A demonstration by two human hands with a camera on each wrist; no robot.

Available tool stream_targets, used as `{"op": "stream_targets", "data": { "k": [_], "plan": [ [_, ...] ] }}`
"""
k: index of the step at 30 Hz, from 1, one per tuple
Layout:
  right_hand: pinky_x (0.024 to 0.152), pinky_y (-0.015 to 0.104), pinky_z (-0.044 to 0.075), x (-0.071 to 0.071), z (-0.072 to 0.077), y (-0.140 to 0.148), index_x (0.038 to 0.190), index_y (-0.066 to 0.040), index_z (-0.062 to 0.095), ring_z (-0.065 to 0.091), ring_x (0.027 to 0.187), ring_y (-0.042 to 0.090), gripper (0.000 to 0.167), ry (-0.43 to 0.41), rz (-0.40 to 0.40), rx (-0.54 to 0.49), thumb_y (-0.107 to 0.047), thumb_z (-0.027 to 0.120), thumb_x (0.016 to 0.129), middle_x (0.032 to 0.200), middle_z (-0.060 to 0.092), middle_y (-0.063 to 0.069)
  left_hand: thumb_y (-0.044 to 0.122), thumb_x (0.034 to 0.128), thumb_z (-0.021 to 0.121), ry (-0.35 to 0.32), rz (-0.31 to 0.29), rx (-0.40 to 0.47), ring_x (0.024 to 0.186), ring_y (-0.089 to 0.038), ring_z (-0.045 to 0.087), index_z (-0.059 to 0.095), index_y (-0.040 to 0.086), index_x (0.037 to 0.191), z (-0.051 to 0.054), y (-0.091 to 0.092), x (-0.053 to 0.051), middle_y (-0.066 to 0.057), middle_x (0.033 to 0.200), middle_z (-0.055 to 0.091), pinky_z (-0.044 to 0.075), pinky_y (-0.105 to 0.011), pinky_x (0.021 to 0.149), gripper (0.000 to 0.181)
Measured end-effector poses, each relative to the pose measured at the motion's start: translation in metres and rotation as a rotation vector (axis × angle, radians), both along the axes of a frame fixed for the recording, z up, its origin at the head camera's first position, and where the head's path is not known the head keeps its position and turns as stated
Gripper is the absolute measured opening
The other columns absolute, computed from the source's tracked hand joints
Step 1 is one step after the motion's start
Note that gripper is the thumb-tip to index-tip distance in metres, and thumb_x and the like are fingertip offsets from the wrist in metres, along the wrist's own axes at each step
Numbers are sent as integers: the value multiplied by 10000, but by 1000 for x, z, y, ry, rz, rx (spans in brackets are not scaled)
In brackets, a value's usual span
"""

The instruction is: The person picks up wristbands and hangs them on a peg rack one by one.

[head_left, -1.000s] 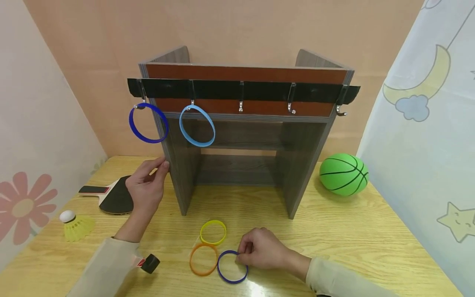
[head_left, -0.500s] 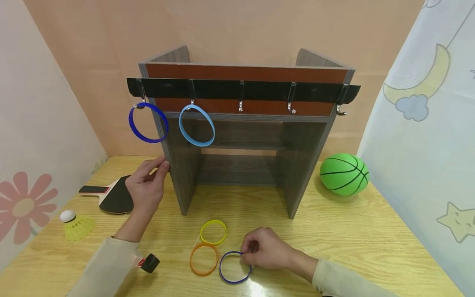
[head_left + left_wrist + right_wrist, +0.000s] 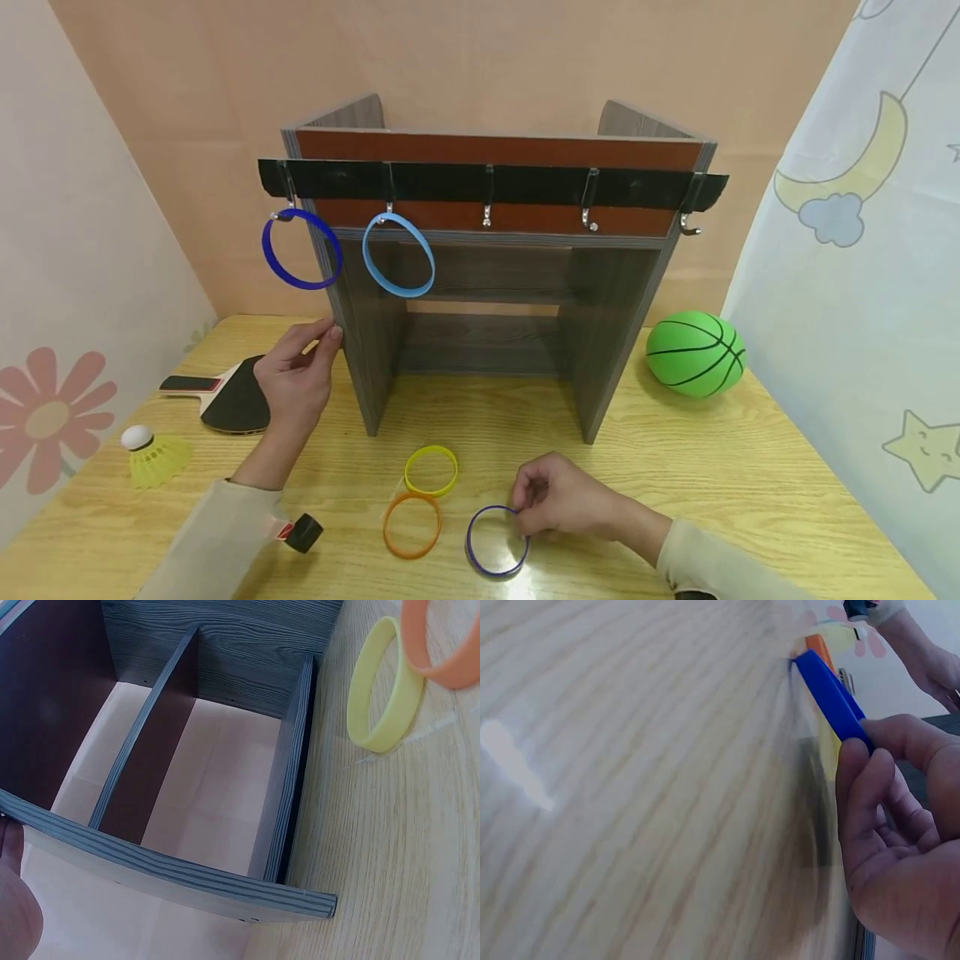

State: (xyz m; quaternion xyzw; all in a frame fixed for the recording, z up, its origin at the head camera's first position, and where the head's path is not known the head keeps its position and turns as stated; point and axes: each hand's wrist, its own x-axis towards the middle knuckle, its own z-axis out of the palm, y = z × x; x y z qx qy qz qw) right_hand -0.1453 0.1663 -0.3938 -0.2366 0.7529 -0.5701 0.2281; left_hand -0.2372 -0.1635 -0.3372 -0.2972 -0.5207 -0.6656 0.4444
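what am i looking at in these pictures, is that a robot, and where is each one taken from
No robot here: these are a person's two bare hands, filmed by worn cameras. The wide picture comes from the head, looking forward and down. The other two come from cameras on the left and right wrists.

A wooden stand sits on the table, with hooks on a black strip. Two hooks hold rings: one dark blue, one light blue.

The right hand pinches another blue ring. The left hand touches the stand's side.

Also on the table are a yellow ring, an orange ring, a paddle, a shuttlecock and a green ball.
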Motion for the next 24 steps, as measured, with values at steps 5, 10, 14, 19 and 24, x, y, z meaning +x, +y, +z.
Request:
{"op": "stream_targets", "data": {
  "k": [5,10,14,19,24],
  "plan": [
    [439,191,445,-2,4,8,853,80,614,537,558,123,185,-97,11,-44,34,745,732,708,615,86,-202,798,624,-3,15,-10,759,-156,644,631,-222,940,2,1,1,-151,841,680,552,-241,739,143],
    [459,215,464,-4,15,14,852,73,622,551,562,142,182,-125,-5,-45,13,751,739,722,637,104,-221,797,605,-9,26,-22,755,-143,645,622,-234,934,7,3,7,-134,839,682,550,-235,739,138],
    [490,234,486,-7,26,19,856,92,615,560,574,148,194,-128,-22,-71,13,752,744,736,634,102,-184,802,634,9,13,-11,754,-158,646,630,-226,933,3,1,2,-160,835,678,553,-240,733,137],
    [550,276,539,-13,41,23,833,54,635,611,623,163,140,-111,-48,-163,13,748,760,746,639,93,-157,807,652,4,16,-11,755,-167,645,636,-217,940,-1,-1,-1,-176,835,673,553,-246,741,147],
    [637,307,569,-18,56,23,799,-92,679,653,693,165,138,-104,-65,-284,39,719,786,757,666,64,-155,810,650,-8,35,-21,755,-165,644,639,-211,946,-1,-1,0,-177,837,672,552,-244,741,148]
  ]
}}
